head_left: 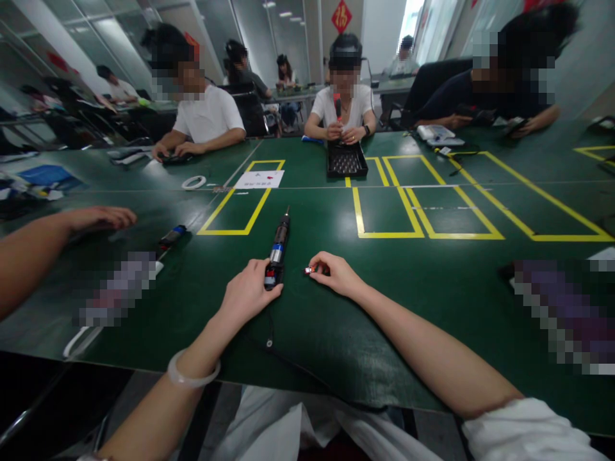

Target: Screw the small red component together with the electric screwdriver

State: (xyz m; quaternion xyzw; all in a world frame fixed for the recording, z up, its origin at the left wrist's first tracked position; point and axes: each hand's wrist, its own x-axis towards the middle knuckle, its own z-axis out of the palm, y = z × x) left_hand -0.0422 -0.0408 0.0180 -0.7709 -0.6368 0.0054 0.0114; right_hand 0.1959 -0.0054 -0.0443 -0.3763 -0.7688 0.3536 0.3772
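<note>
An electric screwdriver (pixel 279 246) lies on the green table (pixel 307 320), tip pointing away from me. My left hand (pixel 248 289) rests at its near end, fingers curled around the handle base. My right hand (pixel 334 271) lies just to the right, pinching a small red and silver part (pixel 309 270) between thumb and fingers. A pale bangle (pixel 192 376) sits on my left wrist. A thin dark cable (pixel 269 339) runs from the screwdriver toward the table's near edge.
Yellow taped rectangles (pixel 384 211) mark the table ahead. A black tray (pixel 346 161) sits before a person opposite holding a red tool. A second screwdriver (pixel 172 237) and another person's arm (pixel 57 238) lie at left. A white ring (pixel 193 182) and paper sheet (pixel 259 179) lie farther back.
</note>
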